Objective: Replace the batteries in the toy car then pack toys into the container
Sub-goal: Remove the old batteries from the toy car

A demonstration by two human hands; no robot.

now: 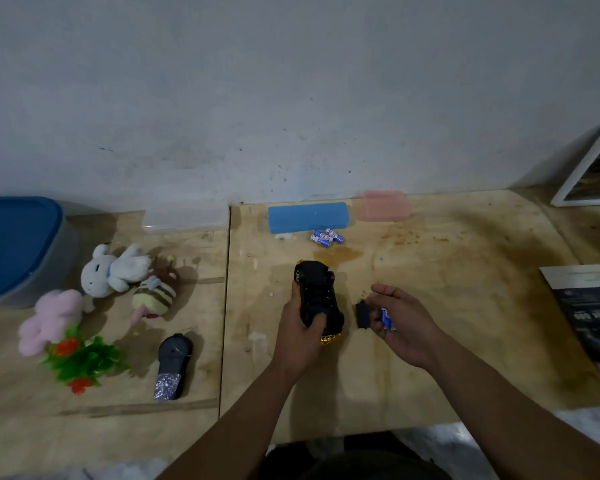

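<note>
My left hand (300,336) grips the toy car (317,299), which is turned underside up, black with a yellow body showing at its ends. My right hand (400,323) holds blue and white batteries (387,318) in its curled fingers, just right of the car. A small black cover piece (362,315) lies on the table between the hands. Loose batteries (326,236) lie farther back beside a blue case (307,217). A grey container with a blue lid (14,247) stands at the far left.
Plush toys lie at left: a white rabbit (113,270), a pink one (51,320), a striped bee (155,296). Green plastic plant (80,360) and black remote (174,365) sit nearer me. A pink box (383,205), a clear box (186,220), a book (589,313) and a frame (593,171) line the edges.
</note>
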